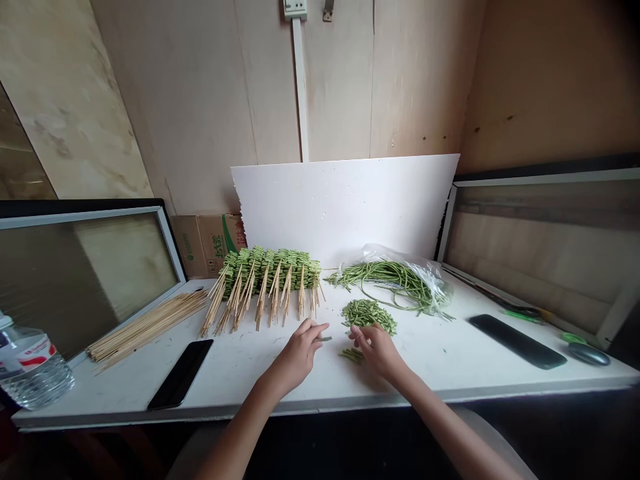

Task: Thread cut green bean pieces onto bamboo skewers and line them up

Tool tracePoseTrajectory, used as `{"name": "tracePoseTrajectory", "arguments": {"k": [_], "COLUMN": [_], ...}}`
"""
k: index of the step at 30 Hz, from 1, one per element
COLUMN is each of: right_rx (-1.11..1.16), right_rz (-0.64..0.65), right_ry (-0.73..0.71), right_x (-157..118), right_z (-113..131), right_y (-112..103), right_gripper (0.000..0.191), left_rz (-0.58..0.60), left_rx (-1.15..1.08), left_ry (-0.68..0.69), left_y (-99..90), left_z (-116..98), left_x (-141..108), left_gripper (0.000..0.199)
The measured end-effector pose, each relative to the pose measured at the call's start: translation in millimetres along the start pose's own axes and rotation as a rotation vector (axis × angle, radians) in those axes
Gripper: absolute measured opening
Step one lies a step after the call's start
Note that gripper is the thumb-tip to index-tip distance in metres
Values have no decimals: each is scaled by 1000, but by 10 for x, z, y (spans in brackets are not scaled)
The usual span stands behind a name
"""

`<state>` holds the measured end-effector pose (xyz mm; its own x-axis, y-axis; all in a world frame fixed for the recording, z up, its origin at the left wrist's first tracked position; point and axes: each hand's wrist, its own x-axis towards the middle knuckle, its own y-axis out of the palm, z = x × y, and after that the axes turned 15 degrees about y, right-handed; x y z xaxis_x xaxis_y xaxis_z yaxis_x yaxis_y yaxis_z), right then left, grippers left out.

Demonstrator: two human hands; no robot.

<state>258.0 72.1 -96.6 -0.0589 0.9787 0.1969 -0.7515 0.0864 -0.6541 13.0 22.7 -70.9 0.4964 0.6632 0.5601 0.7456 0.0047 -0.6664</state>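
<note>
Holding a short green piece [326, 339] near the fingertips of the left hand [301, 350], over the white table [120, 383], between both hands. Seeming to be picking and sorting little bean bits, one by one. Probably needing a light pinch next, with both hands coming close and the bit kept straight.

Pointing mostly sideways, with the long axis running left to right and lying nearly flat. Aiming the free end toward the right hand [379, 348]. Looking too small and plain for telling top from tail.

Grasping the green piece with the left hand, by the look of it. Curling the right hand, with thumb and first finger close together; not showing enough for telling if anything is inside.

Going outward, finding a small bunch [353, 355] of cut beans beside the right hand, and a bigger heap [370, 313] just behind. Lying farther back, seeing long beans [390, 273] partly inside a clear bag [440, 283]. Standing out to the left, seeing rows of green beans on sticks [273, 267], then loose bare sticks [150, 327]. Resting near the front edge, seeing a black phone [181, 373], and past that, a water bottle [35, 373].
</note>
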Motion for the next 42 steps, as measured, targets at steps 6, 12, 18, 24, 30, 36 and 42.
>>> {"name": "tracePoseTrajectory", "arguments": {"k": [6,12,18,24,30,36,42], "right_rx": [210,242,204,202,264,350,317], "right_rz": [150,-27,-46,-79,11,158,169], "right_ry": [-257,-303,-387,-474,-404,-342,-388], "right_x": [-210,-220,-252,-287,-339,-318,-270], "right_z": [325,343,379,426,470,483,445], "right_y": [-21,-12,-8,27,46,3,-36], "right_gripper": [31,19,11,6,16,15,21], "left_rz": [-85,-108,-104,-98,-11,6,35], "left_rx": [-62,41,29,22,-43,-169,-171], "left_ry": [75,60,79,98,100,102,99], "left_y": [77,-22,-30,-19,-13,-28,-12], "left_z": [-99,-106,-165,-215,-235,-161,-142], "left_x": [68,75,82,81,78,84,90], "left_gripper": [49,21,17,21,30,34,36]}}
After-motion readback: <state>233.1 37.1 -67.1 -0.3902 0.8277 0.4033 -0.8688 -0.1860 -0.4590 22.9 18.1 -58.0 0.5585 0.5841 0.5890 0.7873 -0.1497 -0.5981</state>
